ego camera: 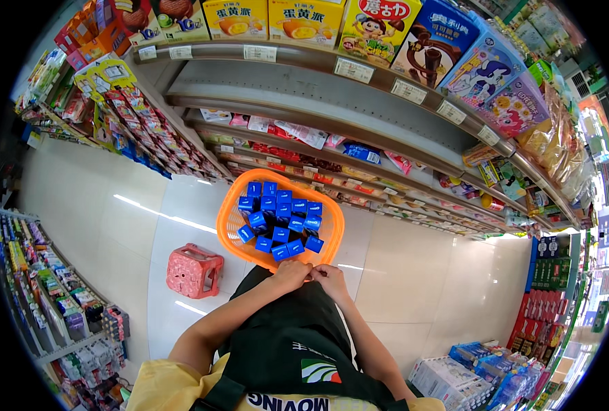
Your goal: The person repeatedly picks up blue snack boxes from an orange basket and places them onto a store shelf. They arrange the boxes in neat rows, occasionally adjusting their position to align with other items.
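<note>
An orange plastic basket (339, 216) is before me, holding several upright blue Oreo boxes (283, 210). At its near rim are both hands, close together with fingertips almost meeting. My left hand (291, 275) has its fingers curled down by the rim; my right hand (329, 280) has thumb and fingers pinched together beside it. Whether either one grips the rim or something small cannot be made out. A dark green apron (284, 329) lies below my hands.
Beyond the basket stands a store shelf (304, 82) with a bare upper tier and snack boxes (304, 18) above. A red plastic stool (189, 272) is on the tiled floor at left. Racks of goods (53, 287) line the left; stacked packs (453, 380) stand at lower right.
</note>
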Demonstrator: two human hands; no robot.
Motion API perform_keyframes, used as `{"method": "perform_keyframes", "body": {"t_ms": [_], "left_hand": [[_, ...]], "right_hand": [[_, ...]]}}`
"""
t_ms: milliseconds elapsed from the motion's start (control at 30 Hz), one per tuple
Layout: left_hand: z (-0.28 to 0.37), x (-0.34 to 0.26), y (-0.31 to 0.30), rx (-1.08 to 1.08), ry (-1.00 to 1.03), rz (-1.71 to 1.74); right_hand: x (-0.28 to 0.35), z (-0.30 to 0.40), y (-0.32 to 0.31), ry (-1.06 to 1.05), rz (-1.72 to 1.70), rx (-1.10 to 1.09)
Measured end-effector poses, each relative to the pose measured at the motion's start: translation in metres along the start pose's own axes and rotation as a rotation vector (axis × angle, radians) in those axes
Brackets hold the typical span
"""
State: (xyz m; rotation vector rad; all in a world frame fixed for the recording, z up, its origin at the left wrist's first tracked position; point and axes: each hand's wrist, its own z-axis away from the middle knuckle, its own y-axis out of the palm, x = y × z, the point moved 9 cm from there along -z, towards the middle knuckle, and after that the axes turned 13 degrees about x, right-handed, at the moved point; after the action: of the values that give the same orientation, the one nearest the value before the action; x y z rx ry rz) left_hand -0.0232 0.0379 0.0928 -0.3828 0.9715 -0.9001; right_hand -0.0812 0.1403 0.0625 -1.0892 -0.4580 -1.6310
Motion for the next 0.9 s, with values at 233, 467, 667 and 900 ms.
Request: {"method": "perform_keyframes", "body": {"t_ms": [233, 467, 667, 900], "left_hand": [[-0.002, 0.005, 0.009, -0.203, 0.04, 0.113], [-0.019, 0.021, 0.003, -0.18, -0.067, 0.086], [-0.069, 0.036, -0.041, -0.237, -0.061, -0.04], [-0.116, 0.06, -0.045, -0.171, -0.131, -0.155]], "right_hand": [[-0.025, -0.01, -0.013, 0.024, -0.182, 0.063], [-0.016, -0.023, -0.021, 0.083, -0.11, 0.036], [-0.032, -0.057, -0.03, 0.091, -0.226, -0.139], [-0.042, -0.106, -0.028, 0.051, 0.031, -0.22]]}}
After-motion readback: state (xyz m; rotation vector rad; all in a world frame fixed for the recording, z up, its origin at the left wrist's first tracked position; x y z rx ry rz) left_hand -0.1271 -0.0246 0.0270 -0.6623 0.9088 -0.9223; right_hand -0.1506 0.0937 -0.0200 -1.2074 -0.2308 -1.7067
